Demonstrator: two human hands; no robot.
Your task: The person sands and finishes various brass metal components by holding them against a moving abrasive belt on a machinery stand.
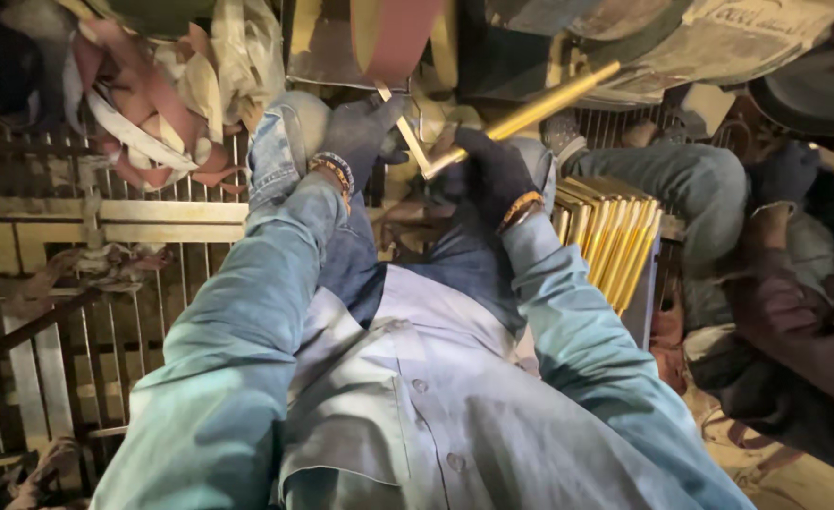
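Cramped, dim workshop; metal grating (pixel 105 312) underfoot, rag pile (pixel 152 104) at left. Gloved right hand (pixel 492 175) grasps brass rod (pixel 530 113); left hand (pixel 360 132) pinches its near end. Rod stack (pixel 615 236) beside the knee.

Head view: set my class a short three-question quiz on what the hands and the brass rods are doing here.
1. True or false: both hands wear dark gloves.
2. Which hand grips the long brass rod that slants up to the right? A) left B) right C) neither
3. Fill in: the stack of brass rods lies to the person's ____ side.

Key
1. True: the left hand and right hand are both gloved.
2. B: the right hand closes around the lower end of the rod; the left hand is at the short brass piece beside it.
3. Right: the stack sits beside the right sleeve.
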